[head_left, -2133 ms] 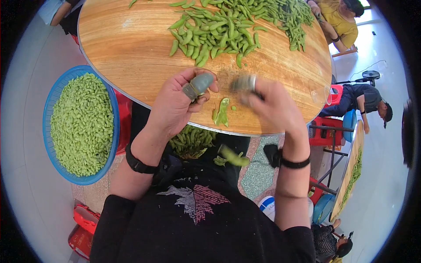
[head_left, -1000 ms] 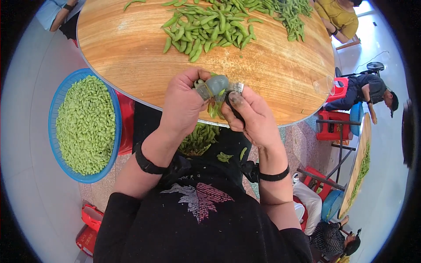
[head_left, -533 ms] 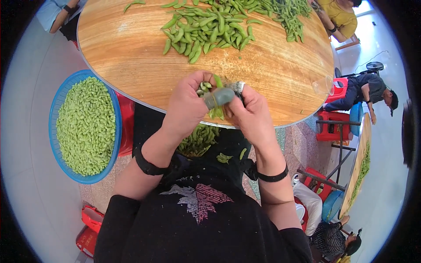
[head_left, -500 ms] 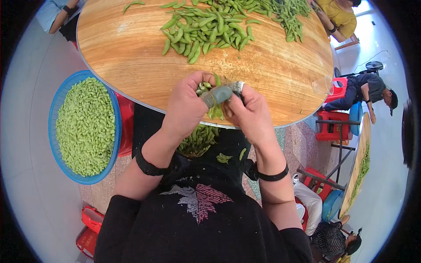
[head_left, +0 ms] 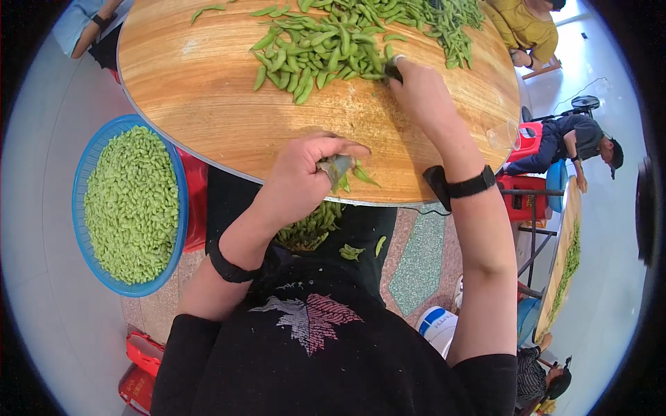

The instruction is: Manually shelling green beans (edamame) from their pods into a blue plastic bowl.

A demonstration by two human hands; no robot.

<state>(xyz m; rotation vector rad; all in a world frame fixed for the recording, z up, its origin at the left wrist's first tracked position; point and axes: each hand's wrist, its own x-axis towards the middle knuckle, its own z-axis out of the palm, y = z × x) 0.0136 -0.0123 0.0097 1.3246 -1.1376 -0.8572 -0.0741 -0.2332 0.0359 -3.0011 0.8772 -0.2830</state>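
Note:
My left hand [head_left: 295, 173] is curled above the table's near edge, with a grey-green cover [head_left: 336, 166] on a digit. Green soybean pods [head_left: 365, 175] stick out beneath its fingers; what lies deeper in the palm is hidden. My right hand [head_left: 424, 97] reaches over the table to the right edge of a pile of whole soybean pods [head_left: 312, 59]. Its fingers bend down there, one wearing a dark cover, and I cannot make out what is between them. Below the left hand, more pods or husks [head_left: 309, 229] lie in my lap.
A blue basket [head_left: 82, 208] full of shelled beans stands left of the round wooden table [head_left: 208, 104]. A clear plastic cup [head_left: 501, 135] is near the table's right edge. Other people sit around, one in a mustard top [head_left: 520, 31]. A white bucket [head_left: 438, 329] stands by my right arm.
My right hand has left my left hand and moved forward and right to the pod pile. My left hand has stayed near the table edge, still with pods.

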